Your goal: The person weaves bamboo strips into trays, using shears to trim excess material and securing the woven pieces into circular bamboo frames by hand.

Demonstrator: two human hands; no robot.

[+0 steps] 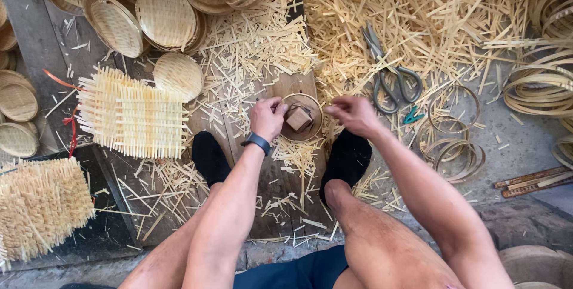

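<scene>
The left hand [267, 117], a dark band at its wrist, was curled into a loose fist against the left rim of the small round bamboo hoop [310, 101]. The right hand [353, 113] was bent, fingertips pinching at the hoop's right rim. The hoop lay on the dark wooden board [271, 172] on the floor, near its far edge, between both black-socked feet, with a small tan wooden block [298, 119] standing inside it. Grey scissors [391, 77] lay near, among pale bamboo offcuts [418, 14].
</scene>
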